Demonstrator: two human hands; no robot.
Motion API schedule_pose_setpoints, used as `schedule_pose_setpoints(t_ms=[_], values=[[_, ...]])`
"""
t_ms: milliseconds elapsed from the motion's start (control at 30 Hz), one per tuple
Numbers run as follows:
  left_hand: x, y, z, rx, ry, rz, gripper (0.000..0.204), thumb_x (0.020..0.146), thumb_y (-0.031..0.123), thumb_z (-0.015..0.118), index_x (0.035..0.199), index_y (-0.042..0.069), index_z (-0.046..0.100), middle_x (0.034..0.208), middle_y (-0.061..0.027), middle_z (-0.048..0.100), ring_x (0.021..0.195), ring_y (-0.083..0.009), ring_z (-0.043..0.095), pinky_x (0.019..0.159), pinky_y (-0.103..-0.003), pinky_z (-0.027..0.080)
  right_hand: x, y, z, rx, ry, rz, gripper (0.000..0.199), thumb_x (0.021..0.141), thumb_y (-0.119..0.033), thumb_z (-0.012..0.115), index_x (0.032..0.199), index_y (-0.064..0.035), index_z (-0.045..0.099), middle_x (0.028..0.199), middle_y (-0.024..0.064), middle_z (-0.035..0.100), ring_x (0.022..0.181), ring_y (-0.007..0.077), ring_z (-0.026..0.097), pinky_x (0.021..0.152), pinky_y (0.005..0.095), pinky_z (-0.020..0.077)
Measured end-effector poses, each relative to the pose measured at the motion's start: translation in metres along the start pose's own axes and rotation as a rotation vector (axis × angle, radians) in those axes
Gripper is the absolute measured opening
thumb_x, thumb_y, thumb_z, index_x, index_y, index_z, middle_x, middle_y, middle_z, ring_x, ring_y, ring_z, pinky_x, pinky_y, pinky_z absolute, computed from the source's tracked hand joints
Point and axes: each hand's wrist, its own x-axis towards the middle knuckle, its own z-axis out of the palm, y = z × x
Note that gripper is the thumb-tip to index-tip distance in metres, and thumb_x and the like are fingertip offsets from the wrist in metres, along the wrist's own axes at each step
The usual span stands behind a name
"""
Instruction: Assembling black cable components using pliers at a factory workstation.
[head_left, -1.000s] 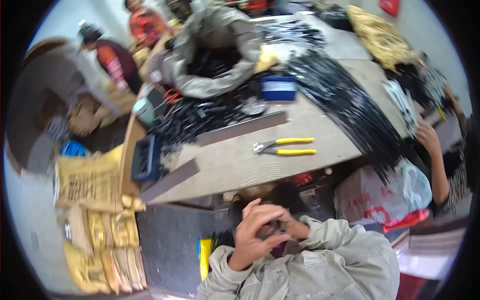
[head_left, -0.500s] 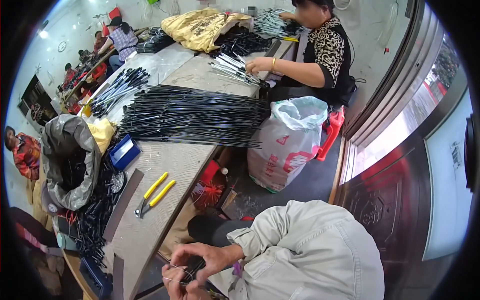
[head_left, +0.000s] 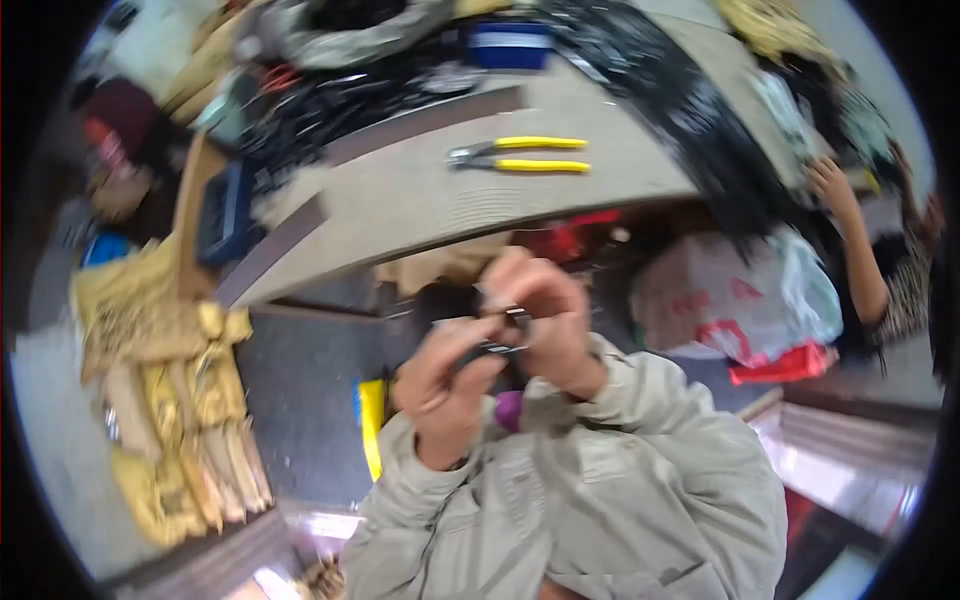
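My left hand (head_left: 445, 385) and my right hand (head_left: 548, 315) meet in front of my chest, below the table's near edge. Both have their fingers bent inward and pressed together around a small dark piece (head_left: 515, 318) with a shiny glint. Motion blur hides what kind of thing it is. On the table (head_left: 400, 215) beyond my hands lie pliers (head_left: 520, 155) with yellow handles; neither hand touches them.
A long bundle of black rods (head_left: 680, 100) crosses the table at the right. Behind the pliers stands a blue box (head_left: 510, 47) beside black parts (head_left: 330, 125). A white plastic bag (head_left: 735, 295) stands right, near a co-worker's arm (head_left: 850, 240). Yellow sacks (head_left: 180, 400) lie left.
The view has swung round and smeared, so the table now runs across the top. My hands have risen to the middle of the picture, still together around a small dark piece.
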Motion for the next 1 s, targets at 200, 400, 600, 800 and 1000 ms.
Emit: schedule_pose_setpoints(t_ms=[200, 400, 600, 800, 1000], values=[[0.007, -0.011, -0.029, -0.196, -0.041, -0.121, 0.011, 0.079, 0.001, 0.062, 0.089, -0.005, 0.063, 0.083, -0.0111, 0.064, 0.070, -0.0111, 0.057, 0.058, -0.021, 0.043, 0.000, 0.016, 0.017, -0.035, -0.022, 0.056, 0.047, 0.084, -0.047, 0.055, 0.085, -0.0001, 0.056, 0.075, 0.0083, 0.049, 0.062, 0.0113, 0.044, 0.051, 0.0224, 0.0354], [0.009, -0.013, -0.041, -0.243, -0.176, -0.316, 0.023, 0.088, 0.018, 0.056, 0.085, -0.005, 0.055, 0.082, -0.0153, 0.061, 0.078, -0.0192, 0.059, 0.073, -0.030, 0.047, 0.006, 0.020, 0.007, 0.077, -0.081, 0.049, 0.037, 0.081, -0.034, 0.064, 0.089, 0.0019, 0.061, 0.078, 0.0091, 0.055, 0.067, 0.0115, 0.047, 0.058, 0.0224, 0.0381], [0.015, -0.013, -0.036, -0.283, -0.197, -0.249, 0.018, 0.090, 0.017, 0.051, 0.086, 0.000, 0.048, 0.085, -0.0153, 0.059, 0.080, -0.0184, 0.057, 0.077, -0.031, 0.045, 0.014, 0.019, 0.002, 0.095, -0.109, 0.087, 0.037, 0.075, -0.033, 0.070, 0.086, 0.0016, 0.061, 0.076, 0.0080, 0.054, 0.069, 0.0128, 0.046, 0.059, 0.0241, 0.0374], [0.013, -0.013, -0.021, -0.472, -0.084, -0.081, 0.022, 0.078, 0.008, 0.067, 0.086, 0.005, 0.047, 0.081, -0.0066, 0.048, 0.073, -0.0130, 0.045, 0.069, -0.025, 0.038, 0.010, 0.010, 0.013, 0.054, -0.006, 0.119, 0.033, 0.067, -0.018, 0.077, 0.082, -0.0031, 0.051, 0.074, 0.0058, 0.049, 0.066, 0.0129, 0.043, 0.060, 0.0240, 0.0366], [0.016, 0.006, -0.044, -0.385, -0.020, -0.217, 0.021, 0.070, 0.000, 0.070, 0.086, 0.003, 0.056, 0.074, -0.0012, 0.048, 0.068, -0.0099, 0.042, 0.064, -0.023, 0.034, 0.033, 0.001, 0.013, 0.144, -0.456, 0.424, 0.021, 0.066, -0.008, 0.072, 0.075, -0.0020, 0.054, 0.077, 0.0087, 0.055, 0.072, 0.0158, 0.052, 0.067, 0.0271, 0.0413]])
